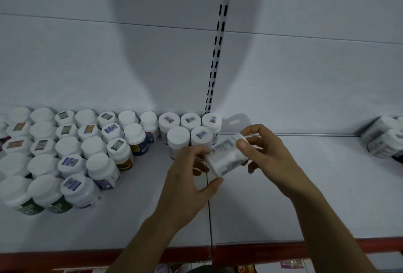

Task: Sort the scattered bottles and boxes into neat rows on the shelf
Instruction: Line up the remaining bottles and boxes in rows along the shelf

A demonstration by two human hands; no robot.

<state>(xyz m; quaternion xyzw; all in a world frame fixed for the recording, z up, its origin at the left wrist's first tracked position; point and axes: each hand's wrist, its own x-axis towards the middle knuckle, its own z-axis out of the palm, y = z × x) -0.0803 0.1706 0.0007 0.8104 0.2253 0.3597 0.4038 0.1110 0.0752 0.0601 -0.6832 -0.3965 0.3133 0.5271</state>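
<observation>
The fingers of the right hand were curled round one end of a white bottle, thumb on top and the other fingers tucked behind and beneath it. The left hand took the other end, its thumb braced under the bottle's lower corner and its fingertips pinching the upper edge. Neither hand was spread wide; both closed only as far as the bottle's width allowed. The bottle lay tilted on its side between them, label upward, held above the shelf and apparently not touching it, just in front of a short group of white-capped bottles by the back wall.

The step in hand looked like turning the bottle over or checking it before placing it. The next move would call for standing it upright, cap up, and setting it beside that short group so the front row carries on, without knocking its neighbours.

Further left stood a large block of capped bottles, already in rough rows. Far right, a wrapped bundle of bottles lay well apart on the shelf. A slotted upright ran up the back wall.
</observation>
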